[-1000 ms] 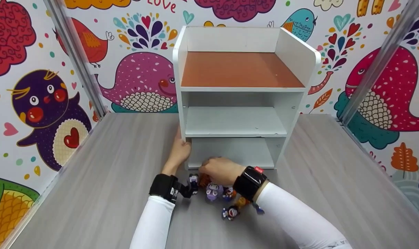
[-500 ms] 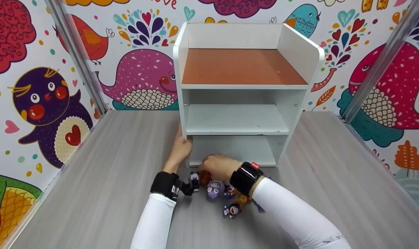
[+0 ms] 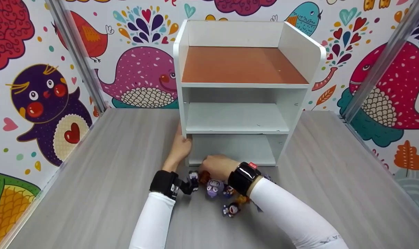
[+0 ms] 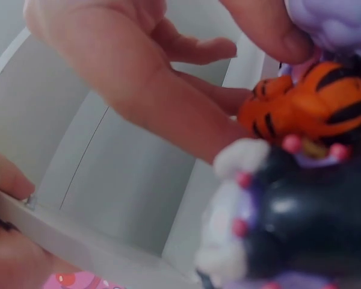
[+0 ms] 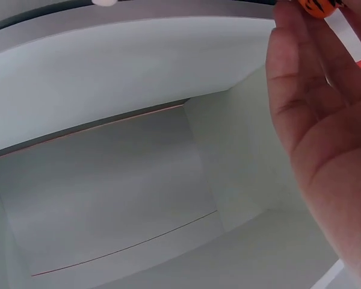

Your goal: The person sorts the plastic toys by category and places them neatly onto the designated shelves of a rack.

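A: First item, and where was it found?

B: One tiger figure (image 4: 307, 108), orange, black-striped; located at lower centre of the head view, just before the near left corner of the shelf unit (image 3: 244, 118). It was pinched between thumb and fingertips of the right hand (image 3: 219, 167).

A: Was any change recorded?

B: Little. Over the last second the right sleeve (image 3: 292, 214) was shifted slightly toward frame left, and the head view was tipped a little; the pinch was kept at the same spot. The handling was therefore judged to be at the same stage.

A: Left hand?

B: The front edge of the side panel (image 4: 87, 238) was gripped by the left hand (image 3: 180, 147), left of centre.

A: Surrounding stock?

B: On the table (image 3: 102, 193): a black-and-white figure (image 3: 193, 177) at left, a purple figure (image 3: 214, 188) below, a red-mouthed figure (image 3: 231, 209) farther down.

A: Marks and writing?

B: Sleeve lettering (image 3: 331, 239), lower right: capitals, only an apparent X made out. A red tag (image 3: 253, 165) and a white label (image 3: 173, 190), one on each wristband: not legible. Red wall lettering (image 3: 173, 2), top edge: cut off.
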Available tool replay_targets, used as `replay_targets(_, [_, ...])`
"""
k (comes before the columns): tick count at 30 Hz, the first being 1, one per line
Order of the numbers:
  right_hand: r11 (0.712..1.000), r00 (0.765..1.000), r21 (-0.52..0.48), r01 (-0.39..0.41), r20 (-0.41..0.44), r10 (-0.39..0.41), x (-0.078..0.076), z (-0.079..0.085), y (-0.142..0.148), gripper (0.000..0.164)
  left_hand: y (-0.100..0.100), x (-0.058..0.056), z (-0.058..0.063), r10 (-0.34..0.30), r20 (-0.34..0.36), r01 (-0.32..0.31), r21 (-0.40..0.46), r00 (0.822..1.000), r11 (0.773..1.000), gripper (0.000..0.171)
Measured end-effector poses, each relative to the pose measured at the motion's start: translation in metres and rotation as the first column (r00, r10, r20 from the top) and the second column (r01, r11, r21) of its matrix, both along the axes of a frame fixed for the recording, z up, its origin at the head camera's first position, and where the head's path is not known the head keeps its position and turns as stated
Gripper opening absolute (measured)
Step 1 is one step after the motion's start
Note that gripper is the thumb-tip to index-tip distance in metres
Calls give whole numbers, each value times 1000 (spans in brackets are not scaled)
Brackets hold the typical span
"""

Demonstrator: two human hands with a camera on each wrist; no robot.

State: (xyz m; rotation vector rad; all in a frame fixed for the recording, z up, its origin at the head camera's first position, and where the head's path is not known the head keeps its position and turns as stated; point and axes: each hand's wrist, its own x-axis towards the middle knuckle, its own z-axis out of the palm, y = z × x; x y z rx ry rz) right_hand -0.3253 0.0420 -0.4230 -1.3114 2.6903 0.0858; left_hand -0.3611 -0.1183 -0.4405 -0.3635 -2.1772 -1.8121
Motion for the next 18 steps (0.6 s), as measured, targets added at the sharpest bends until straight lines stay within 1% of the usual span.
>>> replay_targets(8, [999,1000,-45,21,19,-20,1,-7,-1,25,-2,0,-1,-1,-12,1,9,1000,1000,83])
replay_targets(13, [999,1000,-45,10,-9,-11,1,-8,-2,24,-2,-1,-1,8,-8,-7,10,1000,1000,83])
replay_targets(18, [999,999,-39,-21,-46,19,1,-6,1,27,-2,-1,1,1,5,-1,11,1000,1000,82])
